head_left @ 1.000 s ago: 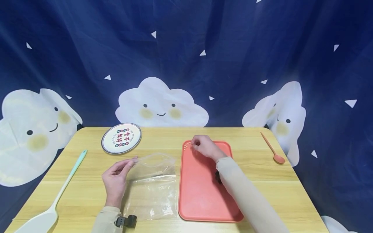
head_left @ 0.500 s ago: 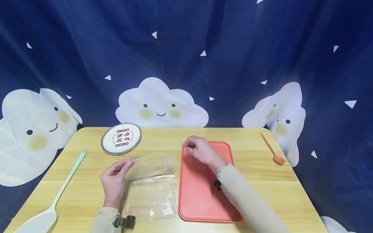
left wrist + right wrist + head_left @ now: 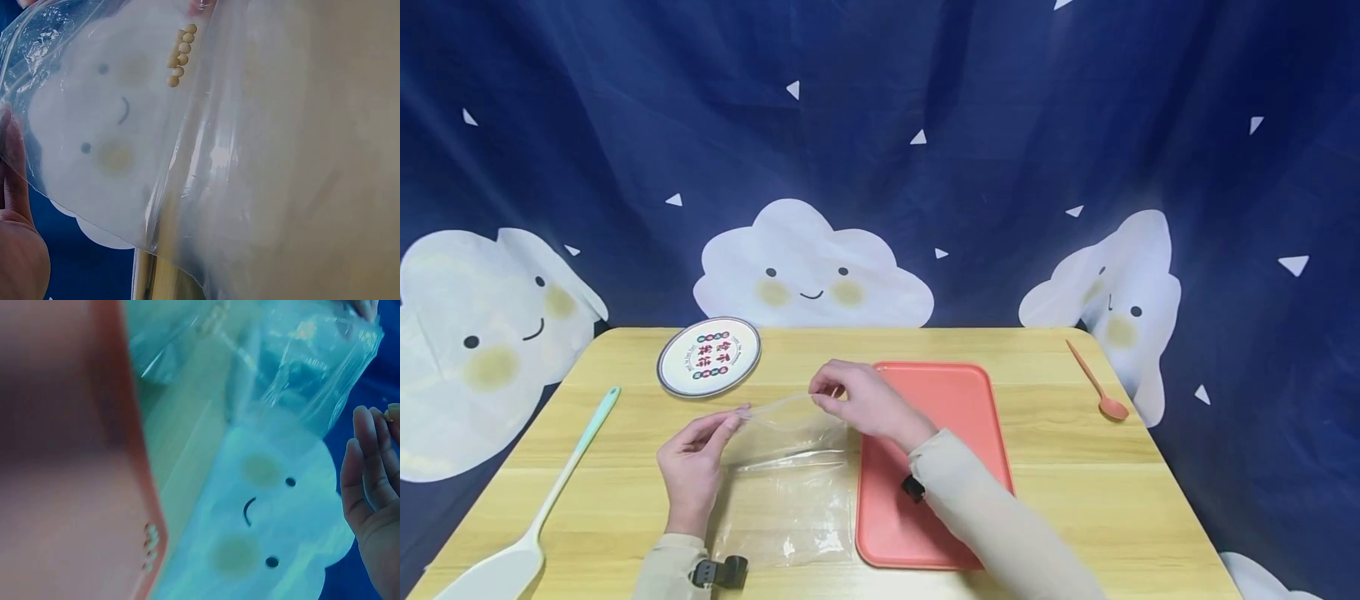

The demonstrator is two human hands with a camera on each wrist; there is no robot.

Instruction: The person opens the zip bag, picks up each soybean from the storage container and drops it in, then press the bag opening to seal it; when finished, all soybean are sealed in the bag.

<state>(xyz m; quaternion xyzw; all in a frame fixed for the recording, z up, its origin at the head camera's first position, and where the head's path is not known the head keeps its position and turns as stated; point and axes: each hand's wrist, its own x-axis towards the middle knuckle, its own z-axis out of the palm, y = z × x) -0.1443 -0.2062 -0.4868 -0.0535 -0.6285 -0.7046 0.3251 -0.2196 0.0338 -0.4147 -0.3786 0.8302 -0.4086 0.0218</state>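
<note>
A clear plastic zip bag lies near the table's front edge with its mouth raised. My left hand pinches the left corner of that mouth. At the right end of the bag's mouth is my right hand, thumb and fingertips together. In the right wrist view, a small pale-yellow soybean shows between those fingertips. Several soybeans sit in a cluster behind the clear film, apparently inside the bag. More soybeans lie in a corner of the red tray, beneath my right forearm.
A round white plate with printed characters lies at the back left. Along the left side rests a long-handled spatula, pale with a green handle end. An orange spoon lies at the far right. A blue cloud-print curtain hangs behind the table.
My right hand has moved left from the tray's far-left corner to the bag's mouth, bringing a soybean with it. The left hand keeps its pinch on the bag, nearly still.
</note>
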